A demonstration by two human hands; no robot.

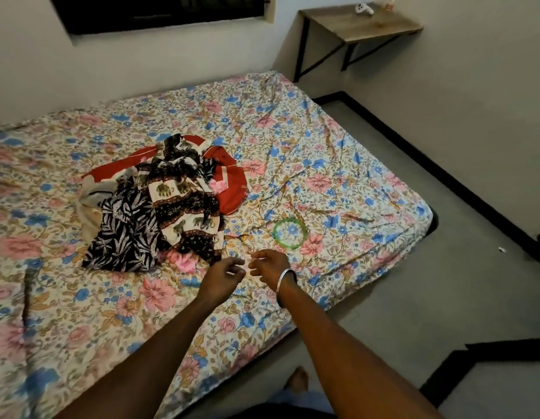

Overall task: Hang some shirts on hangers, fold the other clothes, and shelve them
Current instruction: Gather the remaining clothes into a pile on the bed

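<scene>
A heap of clothes lies in the middle of the bed (338, 164). On top is an elephant-print garment (184, 204), with a black and white leaf-print piece (126, 234) at its left, a red garment (229, 179) behind and a pale cloth (90, 195) at the far left. My left hand (221, 275) and my right hand (270, 266) hover close together above the floral sheet, just right of the heap's near edge. Both have loosely curled fingers and hold nothing. A metal bangle (285, 281) circles my right wrist.
A green ring (289, 232) lies on the sheet beyond my right hand. A wall-mounted wooden shelf (359, 24) at the back right carries a white controller (363, 8) and a small bottle (391, 3). Grey floor runs along the bed's right side; my bare foot (297, 382) stands there.
</scene>
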